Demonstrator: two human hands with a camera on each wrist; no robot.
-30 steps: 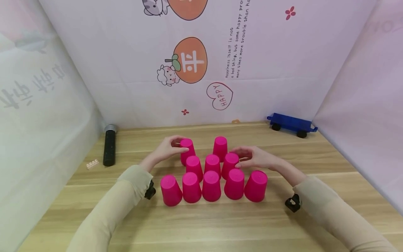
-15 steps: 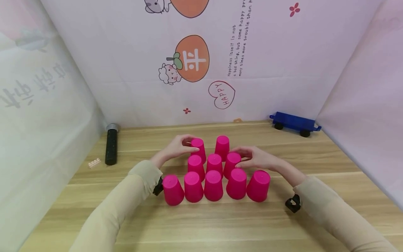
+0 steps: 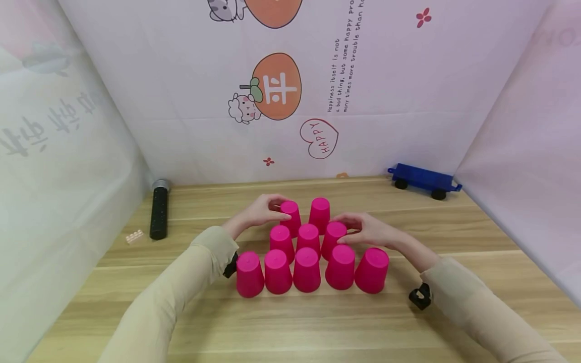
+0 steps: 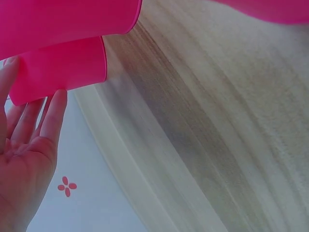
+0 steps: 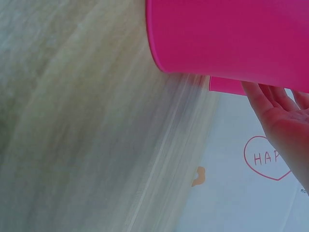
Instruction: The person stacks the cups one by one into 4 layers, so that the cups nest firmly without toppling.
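Observation:
Bright pink cups stand upside down in three rows. My left hand [image 3: 265,209] holds the left back-row cup [image 3: 290,219], thumb in front and fingers behind. In the left wrist view, fingertips of that hand [image 4: 29,150] touch the cup [image 4: 63,70], partly covered by a nearer cup [image 4: 67,21]. To its right stands the other back-row cup [image 3: 320,215]. My right hand [image 3: 369,230] grips the rightmost middle-row cup [image 3: 333,241] between thumb and fingers. A large cup [image 5: 231,38] hides that hand's fingertips in the right wrist view.
Two more middle-row cups [image 3: 281,244] stand left of the gripped one. Several cups form the front row [image 3: 307,270]. A black-handled microphone-like object [image 3: 159,212] and a small pale piece [image 3: 134,237] lie left. A blue toy wagon [image 3: 422,179] sits back right, near the white walls.
My left hand has slid the back-left cup to the right, close beside the other back-row cup. My right hand stays at its middle-row cup.

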